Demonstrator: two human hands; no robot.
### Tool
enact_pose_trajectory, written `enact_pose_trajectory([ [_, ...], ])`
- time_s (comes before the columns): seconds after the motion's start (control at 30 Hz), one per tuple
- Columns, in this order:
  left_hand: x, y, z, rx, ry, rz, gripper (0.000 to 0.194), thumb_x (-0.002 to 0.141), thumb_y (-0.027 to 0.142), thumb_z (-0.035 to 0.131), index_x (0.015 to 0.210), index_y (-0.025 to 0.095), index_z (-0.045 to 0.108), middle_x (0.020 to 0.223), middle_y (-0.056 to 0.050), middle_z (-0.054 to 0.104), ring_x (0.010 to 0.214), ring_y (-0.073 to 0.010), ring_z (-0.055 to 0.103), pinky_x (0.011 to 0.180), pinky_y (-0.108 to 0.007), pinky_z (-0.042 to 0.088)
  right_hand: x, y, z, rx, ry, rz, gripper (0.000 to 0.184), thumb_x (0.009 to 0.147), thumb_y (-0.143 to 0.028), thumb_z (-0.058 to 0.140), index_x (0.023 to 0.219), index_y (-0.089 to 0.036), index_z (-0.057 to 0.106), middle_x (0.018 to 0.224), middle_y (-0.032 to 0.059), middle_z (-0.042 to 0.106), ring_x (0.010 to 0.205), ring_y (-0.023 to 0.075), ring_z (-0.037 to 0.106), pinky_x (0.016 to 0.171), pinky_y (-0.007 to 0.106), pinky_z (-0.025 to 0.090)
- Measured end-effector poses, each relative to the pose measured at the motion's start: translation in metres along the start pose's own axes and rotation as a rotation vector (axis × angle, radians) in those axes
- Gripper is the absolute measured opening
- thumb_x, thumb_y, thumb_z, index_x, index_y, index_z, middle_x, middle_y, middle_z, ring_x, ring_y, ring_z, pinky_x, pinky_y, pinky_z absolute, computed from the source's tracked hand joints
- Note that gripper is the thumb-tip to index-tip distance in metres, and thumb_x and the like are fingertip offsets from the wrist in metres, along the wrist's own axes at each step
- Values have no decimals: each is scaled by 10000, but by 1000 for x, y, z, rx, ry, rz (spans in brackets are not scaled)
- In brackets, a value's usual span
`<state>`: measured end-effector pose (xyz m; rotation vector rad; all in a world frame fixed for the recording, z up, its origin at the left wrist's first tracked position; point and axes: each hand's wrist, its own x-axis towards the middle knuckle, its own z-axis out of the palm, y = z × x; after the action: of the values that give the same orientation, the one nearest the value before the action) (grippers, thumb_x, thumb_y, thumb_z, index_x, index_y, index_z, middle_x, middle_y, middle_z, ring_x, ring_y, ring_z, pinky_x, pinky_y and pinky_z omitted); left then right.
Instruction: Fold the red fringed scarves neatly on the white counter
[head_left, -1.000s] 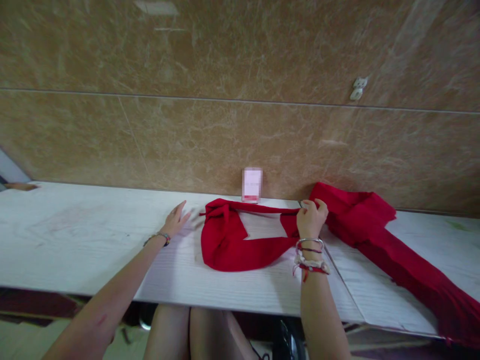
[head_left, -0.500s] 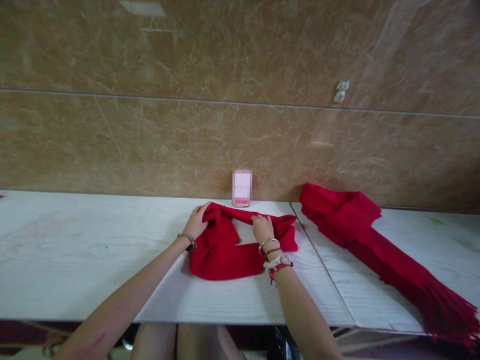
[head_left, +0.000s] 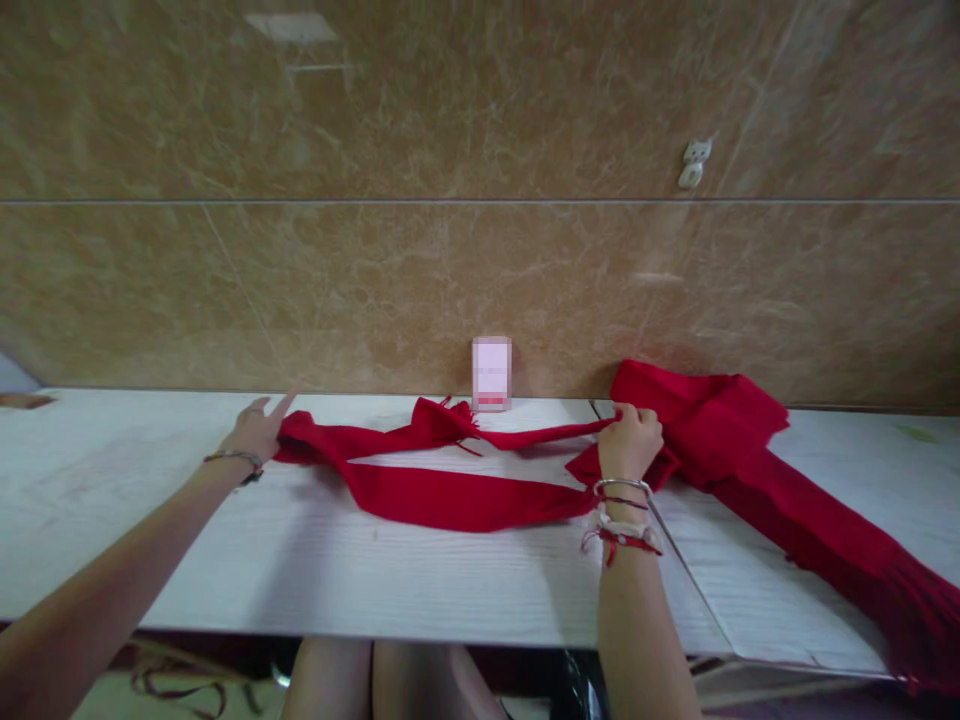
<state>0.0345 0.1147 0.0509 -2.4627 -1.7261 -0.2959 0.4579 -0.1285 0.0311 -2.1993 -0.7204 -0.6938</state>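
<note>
A red scarf (head_left: pixel 457 495) lies stretched across the white table (head_left: pixel 375 580), folded so two bands run side by side. My left hand (head_left: pixel 259 430) grips its left end with the fingers pinched on the cloth. My right hand (head_left: pixel 628 442) is closed on the scarf's right end, near the seam between the two tabletops. Bracelets circle both wrists.
A second red scarf (head_left: pixel 757 480) with fringe lies on the right tabletop, trailing off toward the front right edge. A small pink card (head_left: pixel 491 373) leans against the brown marble wall (head_left: pixel 450 250) behind the scarf. My bare knees show under the table's front edge.
Both hands were together on the bunched scarf half a second ago. They have since moved apart, left hand leftward and right hand rightward, pulling the scarf out long.
</note>
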Motion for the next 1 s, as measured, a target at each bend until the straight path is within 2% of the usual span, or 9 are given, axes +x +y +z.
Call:
enact_pose_trajectory([
  [0.1, -7, 16, 4, 32, -123, 182, 830, 561, 90, 543, 1333, 113, 237, 1368, -174, 265, 1245, -370, 195, 961, -450, 302, -11, -17, 6, 113, -90, -222, 309, 725, -87, 387, 933, -129, 612, 963, 141, 530, 896, 237, 474, 758, 357, 373],
  [0.2, -12, 54, 7, -87, -278, 499, 769, 622, 194, 520, 1337, 134, 241, 1395, -124, 247, 1262, -273, 218, 1010, -376, 248, -38, -52, 14, 172, -377, -544, 308, 798, -202, 416, 1071, -155, 549, 1120, 134, 502, 1047, 229, 429, 873, 381, 339],
  [0.27, -13, 79, 12, -123, -412, 599, 699, 690, 285, 473, 1340, 170, 244, 1391, -80, 274, 1260, -225, 241, 1018, -345, 234, -57, -72, 20, 152, -576, -711, 374, 800, -309, 460, 1150, -180, 488, 1178, 122, 490, 1101, 241, 404, 894, 424, 323],
  [0.33, -13, 96, 20, -88, -509, 521, 650, 751, 397, 405, 1344, 188, 241, 1388, -75, 282, 1253, -235, 259, 1011, -384, 232, -71, -84, 25, 97, -751, -801, 374, 791, -347, 488, 1131, -193, 496, 1120, 102, 541, 1048, 228, 460, 859, 397, 361],
  [0.4, -14, 103, 32, -7, -522, 358, 631, 779, 475, 342, 1344, 211, 245, 1392, -83, 266, 1252, -283, 249, 993, -472, 214, -75, -87, 29, 24, -843, -822, 256, 817, -301, 459, 1023, -190, 561, 1018, 82, 591, 956, 196, 522, 789, 324, 404],
  [0.57, -17, 84, 54, 41, -393, 222, 554, 798, 468, 313, 1315, 268, 308, 1389, -76, 269, 1248, -339, 230, 951, -570, 174, -65, -78, 29, -68, -797, -744, 285, 871, -157, 301, 922, -124, 580, 925, 117, 599, 857, 175, 559, 722, 290, 418],
  [0.77, -18, 63, 59, 27, -323, 190, 533, 804, 431, 310, 1304, 249, 338, 1372, -86, 304, 1245, -321, 248, 956, -545, 188, -79, -87, 31, 77, -758, -859, 361, 812, -405, 459, 1089, -179, 510, 1101, 99, 533, 1026, 219, 464, 775, 344, 409],
  [0.87, -22, 65, 58, 36, -309, 188, 516, 814, 415, 303, 1303, 255, 338, 1377, -75, 298, 1250, -306, 244, 966, -532, 185, -88, -97, 38, 44, -777, -863, 208, 834, -258, 433, 959, -178, 580, 990, 73, 586, 938, 194, 512, 761, 321, 397],
  [1.0, -22, 67, 55, 51, -329, 171, 506, 825, 404, 309, 1312, 266, 315, 1389, -64, 275, 1262, -290, 223, 984, -510, 169, -79, -97, 41, 24, -743, -804, 214, 827, -159, 384, 877, -162, 593, 907, 73, 601, 836, 166, 542, 709, 273, 386],
])
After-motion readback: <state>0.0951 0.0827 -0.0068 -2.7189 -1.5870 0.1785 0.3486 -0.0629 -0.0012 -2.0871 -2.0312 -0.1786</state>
